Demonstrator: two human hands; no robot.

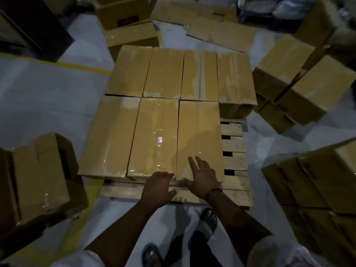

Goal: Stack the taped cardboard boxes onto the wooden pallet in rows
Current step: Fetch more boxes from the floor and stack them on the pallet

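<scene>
Your right hand (204, 178) lies flat, fingers spread, on the near-right box (200, 135); your left hand (158, 186), fingers relaxed, rests at the row's near edge. Wooden pallet (234, 143) slats show just beside that box.

Boxes (158, 132), centre frame: tan-yellow cardboard with glossy clear tape showing pale glare. Pallet (234, 149), centre right: pale bare wood, dark gaps between slats. Floor (48, 89) pale blue-grey with a yellow line (82, 67) upper left; sandals (209, 220), bottom, dark.
</scene>
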